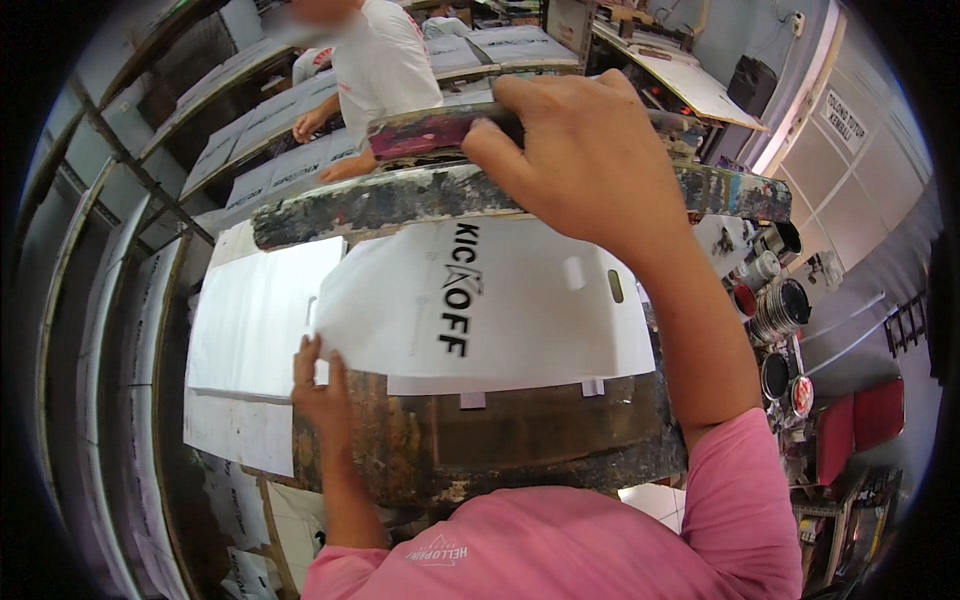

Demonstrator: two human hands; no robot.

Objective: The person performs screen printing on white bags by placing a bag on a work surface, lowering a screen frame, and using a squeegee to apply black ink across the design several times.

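Note:
A white flat bag (540,310) with black printed lettering and an oval handle slot lies across a dark, paint-stained printing board (540,430). My left hand (325,385) is at the bag's near left corner, with thumb and fingers around its edge. Above the bag's far side, my right hand (590,150) is closed around a squeegee (425,138) smeared with dark and magenta paint. Just below that hand runs the thick, paint-crusted edge of a screen frame (380,208), raised over the bag. Whether my right fingers also grip the frame is hidden.
A stack of white bags (255,315) stands left of the board. Paint cans (780,310) crowd the right side, near a red chair (860,430). Racks (110,370) line the left. Beyond the frame, a person in a white shirt (385,70) is beside tables of printed bags.

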